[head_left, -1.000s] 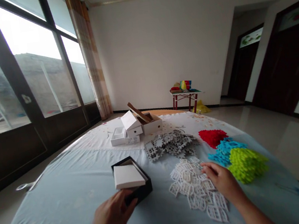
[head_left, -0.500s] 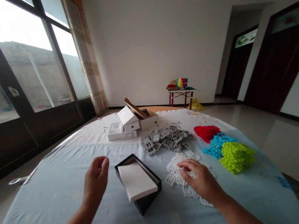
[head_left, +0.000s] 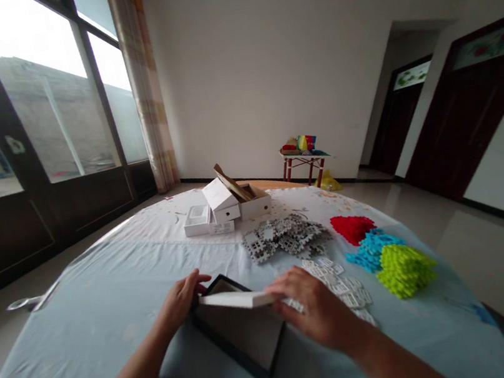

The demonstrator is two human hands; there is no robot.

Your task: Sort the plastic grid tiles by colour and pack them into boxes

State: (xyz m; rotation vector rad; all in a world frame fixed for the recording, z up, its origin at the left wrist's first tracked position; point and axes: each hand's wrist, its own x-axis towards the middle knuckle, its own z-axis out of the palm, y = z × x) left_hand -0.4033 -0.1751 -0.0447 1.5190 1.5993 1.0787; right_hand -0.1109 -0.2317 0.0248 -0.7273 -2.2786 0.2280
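Note:
A flat white box (head_left: 237,300) is tilted up over the open dark-edged box (head_left: 237,343), whose pale inside shows below it. My right hand (head_left: 307,304) grips the white box's right end between thumb and fingers. At its other end, my left hand (head_left: 185,297) has its thumb and fingers around the left corner, close to the dark box's rim; the exact contact there is partly hidden. White lattice pieces (head_left: 334,278) lie in a pile just beyond my right hand, which covers some of them.
Grey interlocking pieces (head_left: 283,238) are heaped farther back. Red (head_left: 353,229), blue (head_left: 375,249) and lime-green (head_left: 406,270) piles sit on the right. White boxes (head_left: 209,219) and an open carton (head_left: 254,204) stand at the far side of the cloth-covered table (head_left: 109,311).
Both hands have moved inward to the white box, my right one leaving the white pieces. The white box, lying on the dark box before, is now raised and tilted.

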